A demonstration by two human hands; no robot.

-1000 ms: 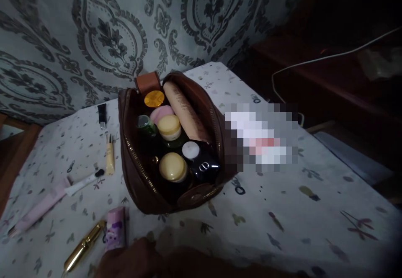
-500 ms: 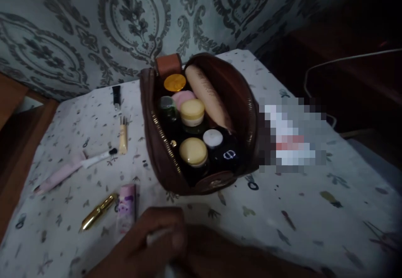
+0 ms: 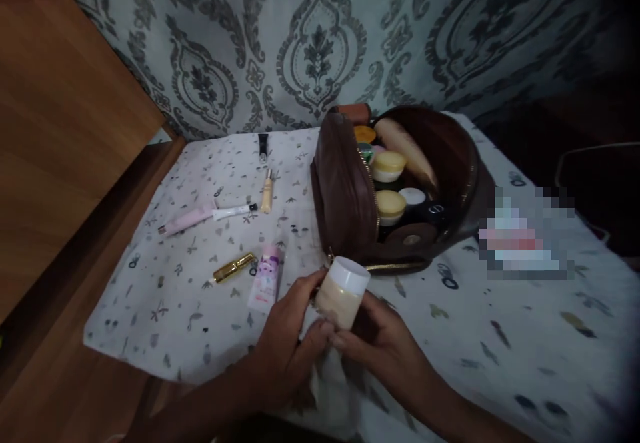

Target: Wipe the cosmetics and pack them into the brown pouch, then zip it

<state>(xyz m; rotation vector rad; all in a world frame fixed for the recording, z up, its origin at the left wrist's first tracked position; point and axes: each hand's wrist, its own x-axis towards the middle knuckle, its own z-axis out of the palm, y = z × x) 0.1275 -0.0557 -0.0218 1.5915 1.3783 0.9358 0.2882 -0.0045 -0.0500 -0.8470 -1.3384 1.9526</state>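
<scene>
A cream-coloured jar with a white lid (image 3: 343, 296) is held up between both hands, tilted slightly, in front of the bag. My left hand (image 3: 295, 323) wraps its left side, with the thumb across the lower front. My right hand (image 3: 383, 336) grips it from the right, its thumb meeting the left one; some fingers are hidden behind the jar. Below the hands hangs something pale like a cloth or wipe (image 3: 333, 383), hard to make out. Just behind stands an open brown zip bag (image 3: 345, 189), packed with jars with yellowish lids (image 3: 390, 163) and a beige tube (image 3: 407, 149).
Left of the bag lie a pink-and-purple tube (image 3: 267, 279), a gold lipstick-like tube (image 3: 234, 267), a pink tube (image 3: 190, 219), a white slim tube (image 3: 233, 211), a small beige tube (image 3: 267, 193) and a black-ended tube (image 3: 263, 148). A blurred-out item (image 3: 520, 239) sits right. Patterned curtain (image 3: 320, 49) behind.
My view has swung left and pulled back, so the bag appears farther right. The hands, dark and low before, now show clearly with the white-lidded jar raised between them.
</scene>
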